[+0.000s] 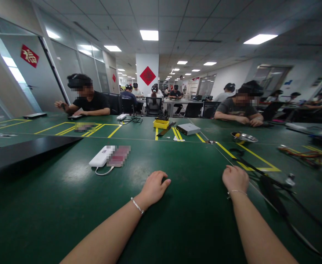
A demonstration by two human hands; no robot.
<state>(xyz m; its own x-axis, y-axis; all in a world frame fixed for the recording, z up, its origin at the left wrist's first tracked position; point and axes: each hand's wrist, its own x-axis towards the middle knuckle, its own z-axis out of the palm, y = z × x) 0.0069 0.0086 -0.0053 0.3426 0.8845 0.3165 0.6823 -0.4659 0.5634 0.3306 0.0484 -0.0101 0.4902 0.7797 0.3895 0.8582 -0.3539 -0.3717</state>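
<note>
My left hand [154, 186] rests on the green table [67, 205] with its fingers curled under in a loose fist; a small dark spot shows at the fingertips, too small to name. My right hand [235, 178] lies on the table further right, knuckles up and fingers tucked under, with nothing visible in it. Both wrists wear a thin bracelet. A white power bank [101, 157] with a white cable lies ahead of my left hand, well out of touch. Black cables [271, 183] run just right of my right hand.
A yellow box [161, 123], a grey flat box [188, 128] and a metal dish [243, 137] stand further back. Yellow tape lines mark the table. A black tray edge [25, 150] lies at left. Two people sit across the table, others behind them.
</note>
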